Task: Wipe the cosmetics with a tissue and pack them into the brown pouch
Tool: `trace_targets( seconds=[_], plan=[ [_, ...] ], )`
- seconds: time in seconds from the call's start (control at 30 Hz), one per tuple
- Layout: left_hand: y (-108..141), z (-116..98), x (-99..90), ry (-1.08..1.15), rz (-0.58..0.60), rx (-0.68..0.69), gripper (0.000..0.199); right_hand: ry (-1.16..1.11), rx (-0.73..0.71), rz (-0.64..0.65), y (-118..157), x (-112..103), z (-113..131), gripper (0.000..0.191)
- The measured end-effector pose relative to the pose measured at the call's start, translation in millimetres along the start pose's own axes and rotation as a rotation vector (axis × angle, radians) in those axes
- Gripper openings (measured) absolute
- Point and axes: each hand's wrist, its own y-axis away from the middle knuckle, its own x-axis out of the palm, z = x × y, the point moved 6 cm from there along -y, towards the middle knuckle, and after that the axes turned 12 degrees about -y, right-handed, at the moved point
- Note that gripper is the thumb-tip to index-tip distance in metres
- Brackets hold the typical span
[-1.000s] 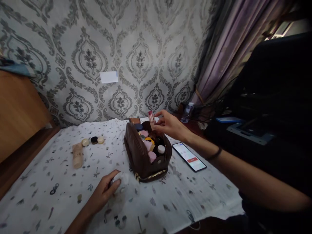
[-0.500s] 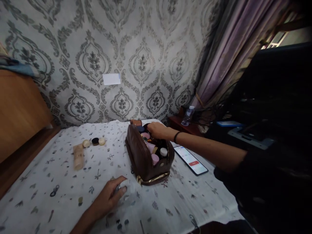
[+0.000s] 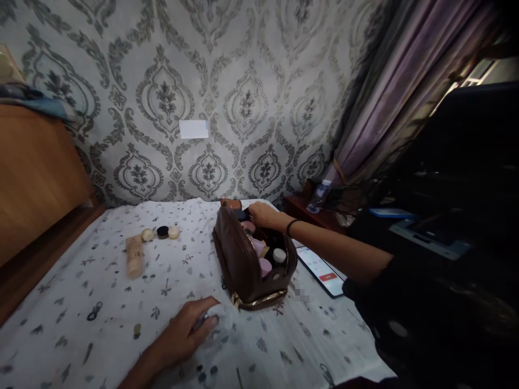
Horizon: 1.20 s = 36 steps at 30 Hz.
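Observation:
A brown zip bag (image 3: 237, 254) stands unzipped on the patterned white cloth, with a white-lidded jar (image 3: 279, 255), a pink-lidded one (image 3: 265, 267) and other small items inside. At the bag's far end is my right hand (image 3: 265, 215), its fingers curled at the opening around something I cannot make out. My left hand (image 3: 192, 327) rests on the cloth in front of the bag, fingers curled around a whitish, see-through item (image 3: 213, 312) that is hard to tell. To the left lie a beige tube (image 3: 134, 256) and small round pots, one black-topped (image 3: 162, 232).
Right of the bag lies a lit phone (image 3: 322, 272), partly under my right forearm. A clear bottle (image 3: 319, 197) is on a red-brown surface by the curtain (image 3: 377, 102). A wooden cabinet (image 3: 40, 178) stands at the left, before the patterned wall.
The view has shifted a little, so most things sit slightly further right. My right hand is still at the bag's far end, and my left hand remains on the cloth.

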Motion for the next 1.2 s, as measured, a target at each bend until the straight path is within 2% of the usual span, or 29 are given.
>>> trace_targets(
  seconds=[0.13, 0.23, 0.3, 0.33, 0.4, 0.47, 0.5, 0.57, 0.73, 0.87, 0.97, 1.03, 1.1, 1.2],
  plan=[
    [0.0, -2.2, -5.3, -0.018, -0.020, -0.022, 0.032, 0.003, 0.036, -0.100, 18.2, -34.6, 7.5, 0.029],
    [-1.5, -8.1, -11.3, -0.039, -0.037, -0.009, 0.034, -0.075, -0.008, -0.224, 46.6, -56.8, 29.5, 0.032],
    [-2.8, -10.3, -15.7, -0.042, -0.055, -0.012, 0.035, -0.209, -0.089, -0.321, 70.5, -61.0, 49.8, 0.031],
    [-3.4, -10.5, -18.2, -0.035, -0.070, -0.018, 0.035, -0.289, -0.164, -0.330, 82.1, -57.0, 62.2, 0.030],
    [-4.4, -8.8, -23.5, -0.003, -0.113, -0.039, 0.036, -0.463, -0.343, -0.304, 103.2, -39.3, 88.6, 0.029],
    [-4.8, -4.5, -29.1, 0.038, -0.168, -0.064, 0.036, -0.586, -0.510, -0.225, 118.7, -11.6, 114.8, 0.033],
    [-4.8, -1.5, -32.7, 0.056, -0.210, -0.079, 0.036, -0.644, -0.572, -0.197, 123.6, 3.0, 126.0, 0.034],
    [-4.2, 6.5, -40.9, 0.080, -0.308, -0.119, 0.035, -0.752, -0.607, -0.181, 125.9, 30.8, 142.1, 0.033],
    [-0.4, 35.1, -65.5, 0.008, -0.542, -0.260, 0.030, -1.033, -0.432, -0.067, 106.0, 89.5, 165.9, 0.023],
    [1.2, 61.1, -95.0, -0.222, -0.621, -0.417, 0.033, -1.281, -0.354, 0.047, 86.9, 122.6, 184.2, 0.015],
    [-0.5, 73.7, -132.7, -0.391, -0.714, -0.452, 0.035, -1.545, -0.254, 0.139, 72.4, 151.3, 190.5, 0.014],
    [-4.3, 81.4, -162.2, -0.484, -0.755, -0.457, 0.041, -1.674, -0.179, 0.140, 64.9, 168.5, 188.9, 0.015],
    [-10.0, 93.7, -190.9, -0.585, -0.747, -0.526, 0.046, -1.737, -0.146, 0.112, 60.9, 180.0, 185.7, 0.015],
    [-21.9, 117.9, -223.0, -0.698, -0.687, -0.654, 0.051, -1.752, -0.183, 0.097, 61.0, 184.9, 184.1, 0.014]
  ],
)
